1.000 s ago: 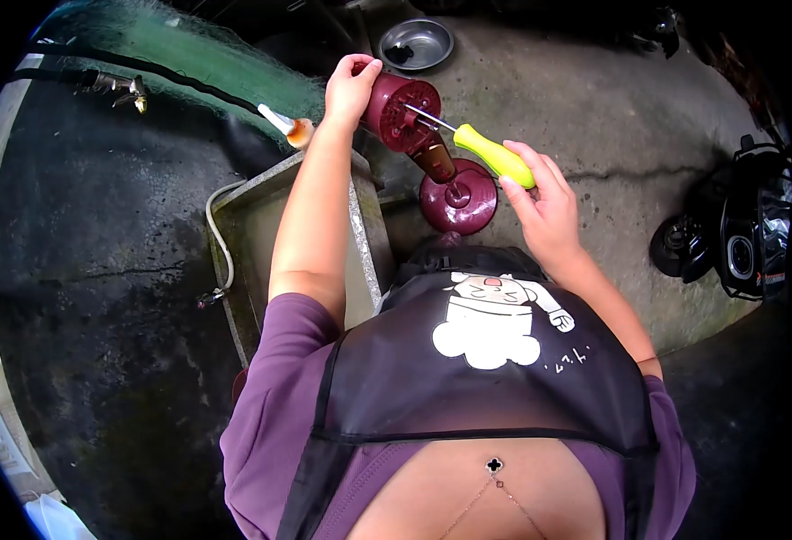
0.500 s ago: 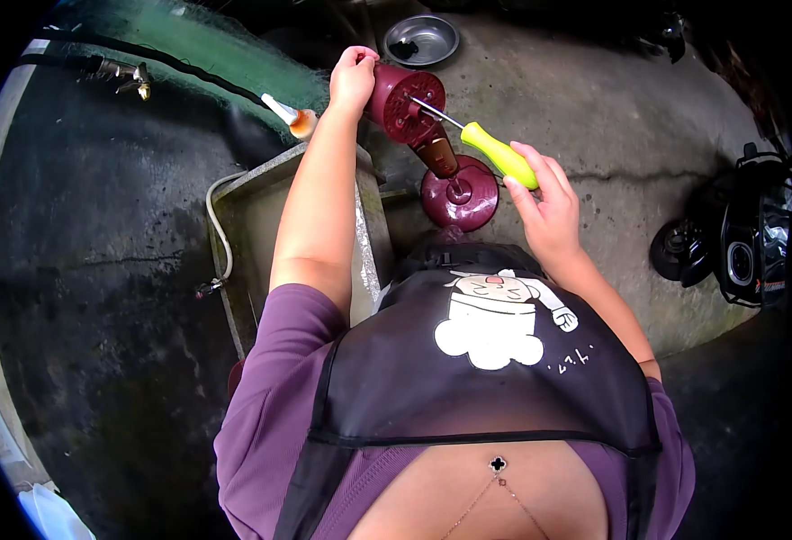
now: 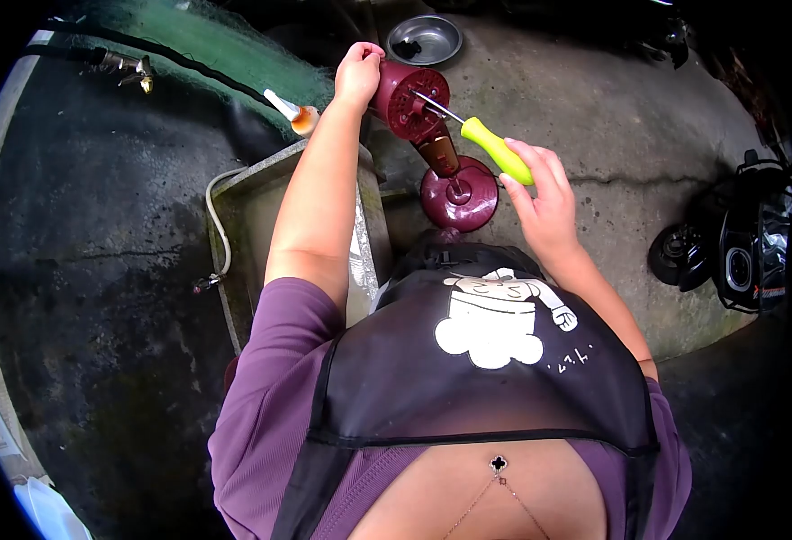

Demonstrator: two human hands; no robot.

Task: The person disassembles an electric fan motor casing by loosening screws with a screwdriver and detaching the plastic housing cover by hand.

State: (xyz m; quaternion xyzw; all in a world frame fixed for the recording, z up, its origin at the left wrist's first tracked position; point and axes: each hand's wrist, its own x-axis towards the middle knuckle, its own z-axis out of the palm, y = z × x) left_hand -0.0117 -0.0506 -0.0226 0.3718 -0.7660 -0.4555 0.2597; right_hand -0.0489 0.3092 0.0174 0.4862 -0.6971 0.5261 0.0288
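From where I stand, the screwdriver work looks under way, not done. The left hand is closed against the maroon housing, which tilts above its round base, joined to the neck. The right hand wraps the screwdriver, tip at the housing's face; how many screws remain, I can't tell.

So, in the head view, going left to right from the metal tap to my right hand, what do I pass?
Metal tap, pale hose, white-tipped bottle, left hand, burgundy appliance housing, lime-green screwdriver handle, right hand.
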